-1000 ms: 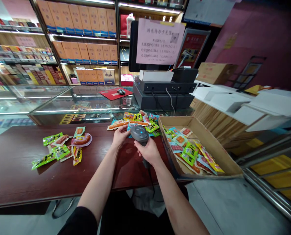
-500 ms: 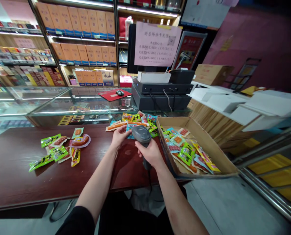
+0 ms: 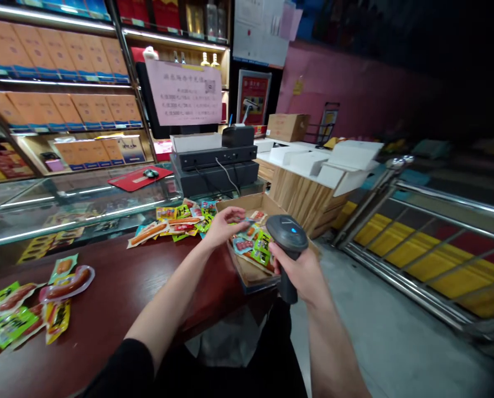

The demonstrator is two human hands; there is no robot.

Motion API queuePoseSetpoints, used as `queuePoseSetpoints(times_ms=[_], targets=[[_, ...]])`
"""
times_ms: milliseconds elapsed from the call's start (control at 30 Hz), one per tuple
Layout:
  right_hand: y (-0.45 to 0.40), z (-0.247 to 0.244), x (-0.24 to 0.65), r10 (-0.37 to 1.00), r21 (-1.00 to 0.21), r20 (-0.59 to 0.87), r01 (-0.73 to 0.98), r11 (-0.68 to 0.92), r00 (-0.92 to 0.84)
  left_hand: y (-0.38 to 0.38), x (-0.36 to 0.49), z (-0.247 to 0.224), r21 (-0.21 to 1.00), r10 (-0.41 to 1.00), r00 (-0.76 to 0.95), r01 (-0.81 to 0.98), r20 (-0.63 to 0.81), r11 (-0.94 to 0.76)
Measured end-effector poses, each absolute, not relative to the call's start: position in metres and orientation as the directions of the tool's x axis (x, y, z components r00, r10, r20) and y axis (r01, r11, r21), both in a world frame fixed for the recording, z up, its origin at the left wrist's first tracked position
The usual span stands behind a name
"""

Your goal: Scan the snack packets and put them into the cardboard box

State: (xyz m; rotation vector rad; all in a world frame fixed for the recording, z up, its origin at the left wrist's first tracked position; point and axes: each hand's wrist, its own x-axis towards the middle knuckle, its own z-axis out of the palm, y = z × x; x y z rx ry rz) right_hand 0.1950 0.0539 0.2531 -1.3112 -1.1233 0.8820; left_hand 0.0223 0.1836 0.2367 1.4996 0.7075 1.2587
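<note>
Two hands are working: my right hand is gripping the barcode scanner at centre frame, my left hand is reaching open over snack packets in the cardboard box. That box is overhanging the worktop edge; a nudge could tip it. Packet labels are probably too blurred to read.

A single head-worn camera looks forward and down from close above the dark wooden counter, facing the shelves and the till beyond.
</note>
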Motion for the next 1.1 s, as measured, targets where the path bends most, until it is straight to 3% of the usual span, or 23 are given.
queuePoseSetpoints(times_ms=[100,200,600,833,933,1100], targets=[[0.048,0.250,0.211,0.941,-0.994,0.096,0.085,0.072,0.325,0.182,0.054,0.237,0.929,0.843,0.390,-0.160,0.370,-0.333],[0.046,0.246,0.214,0.940,-0.994,0.078,0.096,0.049,0.331,0.183,0.053,0.234,0.935,0.849,0.391,-0.137,0.355,-0.327],[0.068,0.234,0.123,0.991,-0.969,0.124,0.220,0.111,0.048,0.199,-0.117,0.217,0.951,0.952,-0.006,0.065,0.305,-0.304],[0.090,0.223,0.053,0.956,-0.903,0.287,0.317,0.290,-0.057,0.195,-0.224,0.185,0.935,0.925,-0.236,0.269,0.296,-0.231],[0.100,0.220,0.034,0.948,-0.885,0.309,0.340,0.317,-0.079,0.200,-0.246,0.170,0.843,0.898,-0.270,0.510,0.348,-0.173],[0.114,0.215,0.015,0.952,-0.883,0.291,0.355,0.307,-0.100,0.208,-0.250,0.153,0.508,0.930,-0.078,0.852,0.360,-0.125]])
